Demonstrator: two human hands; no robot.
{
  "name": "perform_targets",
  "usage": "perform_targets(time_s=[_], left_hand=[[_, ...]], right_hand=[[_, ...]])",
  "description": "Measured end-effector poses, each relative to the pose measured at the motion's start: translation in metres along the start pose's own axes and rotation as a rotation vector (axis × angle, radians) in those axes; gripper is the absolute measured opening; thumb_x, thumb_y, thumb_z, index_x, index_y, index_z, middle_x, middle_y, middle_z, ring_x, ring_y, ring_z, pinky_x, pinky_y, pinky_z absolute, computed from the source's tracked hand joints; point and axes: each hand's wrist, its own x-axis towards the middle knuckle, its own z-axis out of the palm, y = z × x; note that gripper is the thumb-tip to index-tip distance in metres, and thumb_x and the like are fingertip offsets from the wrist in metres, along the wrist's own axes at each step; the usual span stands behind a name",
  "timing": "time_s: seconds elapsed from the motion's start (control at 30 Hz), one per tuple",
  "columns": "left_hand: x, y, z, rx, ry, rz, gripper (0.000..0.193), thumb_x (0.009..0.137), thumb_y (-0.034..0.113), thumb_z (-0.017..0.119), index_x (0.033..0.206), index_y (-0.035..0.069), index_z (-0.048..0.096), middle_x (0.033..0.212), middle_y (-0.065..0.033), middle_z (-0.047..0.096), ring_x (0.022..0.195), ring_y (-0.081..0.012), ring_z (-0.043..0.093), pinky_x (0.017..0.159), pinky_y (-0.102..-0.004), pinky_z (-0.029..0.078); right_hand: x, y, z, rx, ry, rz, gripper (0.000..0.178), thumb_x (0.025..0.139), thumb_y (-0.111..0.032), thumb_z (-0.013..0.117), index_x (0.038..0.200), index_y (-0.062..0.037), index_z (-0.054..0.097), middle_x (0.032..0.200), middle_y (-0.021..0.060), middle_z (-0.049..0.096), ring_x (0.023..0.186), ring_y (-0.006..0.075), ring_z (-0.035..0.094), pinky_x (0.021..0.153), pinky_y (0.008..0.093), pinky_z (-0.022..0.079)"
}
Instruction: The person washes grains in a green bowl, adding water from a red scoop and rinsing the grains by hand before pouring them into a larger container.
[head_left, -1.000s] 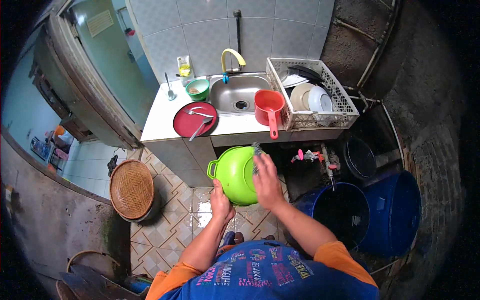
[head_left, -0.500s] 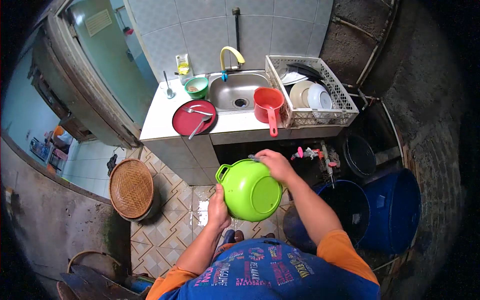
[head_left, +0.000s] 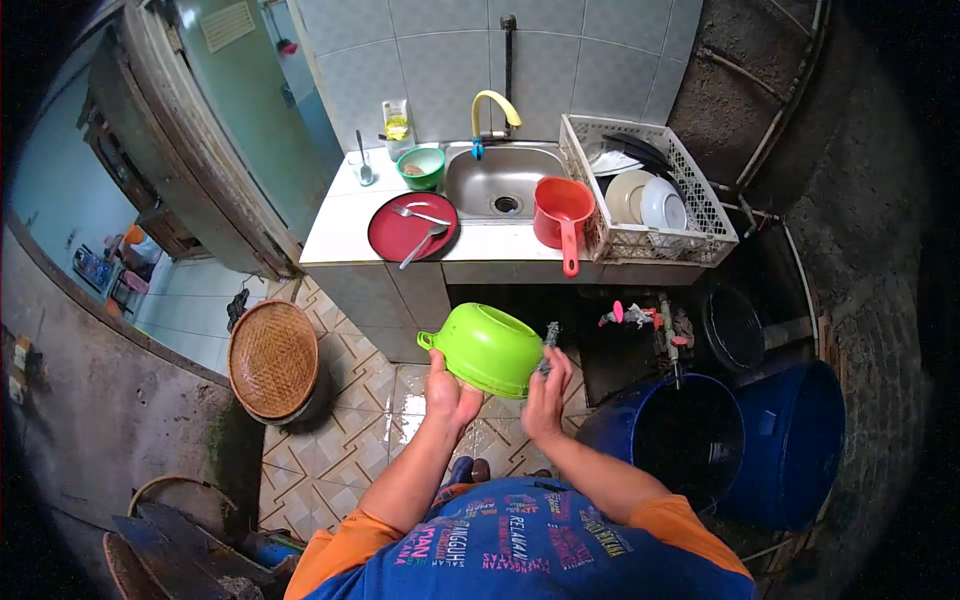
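Note:
A lime-green plastic basin point(head_left: 485, 348) with small loop handles is tilted on its side in front of the counter, its base facing up and away. My left hand point(head_left: 450, 398) is closed on its lower left edge, beside one handle. At the right rim, my right hand point(head_left: 547, 396) pinches a grey, mesh-like scrubber point(head_left: 551, 336). That hand's fingertips are partly hidden behind the rim and scrubber. The inside of the basin faces me and is mostly out of sight.
A maroon plate point(head_left: 390, 238) with cutlery, a green bowl point(head_left: 421, 180) and a red dipper point(head_left: 562, 207) surround the steel sink point(head_left: 470, 195). A white crate point(head_left: 655, 250) holds dishes. Blue barrels point(head_left: 800, 440) stand right, a lidded woven basket point(head_left: 270, 360) left.
The basin has tipped so its base points away and up. My right hand has come down from its top to the right rim with the scrubber. The view has shifted slightly.

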Motion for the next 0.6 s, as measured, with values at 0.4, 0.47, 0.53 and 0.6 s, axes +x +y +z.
perform_targets(time_s=[0.4,0.47,0.53,0.6], left_hand=[[0.008,-0.004,-0.035,0.127,-0.194,-0.139,0.055,0.103,0.047,0.025,0.134,0.005,0.046,0.133,-0.0141,0.054,0.124,-0.0282,0.051,0.109,-0.0434,0.036],[0.001,0.016,-0.022,0.096,-0.179,-0.098,0.056,0.103,0.046,0.024,0.134,0.004,0.045,0.133,-0.0152,0.053,0.123,-0.0298,0.051,0.107,-0.0442,0.038],[-0.005,0.016,-0.023,0.079,-0.161,-0.112,0.055,0.104,0.045,0.024,0.134,0.004,0.045,0.134,-0.0151,0.053,0.122,-0.0309,0.052,0.107,-0.0443,0.039],[-0.004,-0.001,-0.027,0.182,-0.181,-0.108,0.058,0.102,0.047,0.026,0.135,0.004,0.045,0.135,-0.0156,0.053,0.125,-0.0308,0.050,0.110,-0.0444,0.036]], right_hand=[[0.033,-0.054,-0.013,-0.365,-0.496,-0.834,0.049,0.081,-0.016,0.061,0.129,-0.0067,0.055,0.124,0.0101,0.056,0.122,0.0280,0.050,0.107,0.0482,0.035],[0.016,-0.030,-0.028,-0.271,-0.515,-0.930,0.047,0.081,-0.010,0.061,0.129,-0.0064,0.056,0.124,0.0104,0.056,0.126,0.0278,0.048,0.107,0.0476,0.037],[0.009,-0.032,-0.033,-0.279,-0.528,-0.890,0.047,0.080,-0.003,0.059,0.128,-0.0075,0.057,0.125,0.0092,0.056,0.128,0.0279,0.047,0.108,0.0471,0.036],[0.013,-0.039,-0.027,-0.304,-0.548,-0.849,0.046,0.081,-0.006,0.058,0.127,-0.0092,0.059,0.127,0.0073,0.056,0.129,0.0278,0.047,0.108,0.0468,0.036]])
